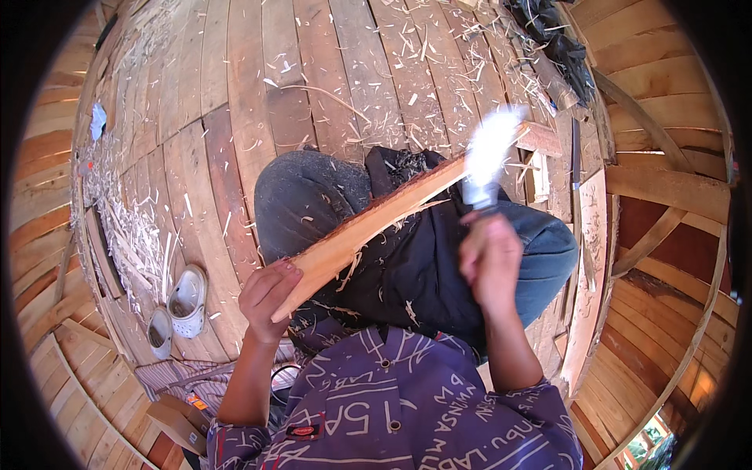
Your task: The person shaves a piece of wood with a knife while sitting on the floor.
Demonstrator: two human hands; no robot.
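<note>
Well out to the left of the hands, here's a heap of shavings (139, 243) on the plank floor (184, 160), with two clogs (186, 305) nearer the left hand (270, 294). And that hand has the near end of the wood (352, 241), its fingers folded over the top, the thumb not clear to see. The wood slants between the hands, over the lap (403, 282), its far end passing behind the knife (487, 160).

Progress? Part done, I'd judge: the broad face is pale and bare, but dark bark (368, 211) remains along the far edge, and a splinter (423, 209) juts from the near one, just short of the knife.

On to the right hand (493, 254): curled round the handle, forearm angled inward, blade pointing away from the body. Glare hides whether steel touches wood.
</note>
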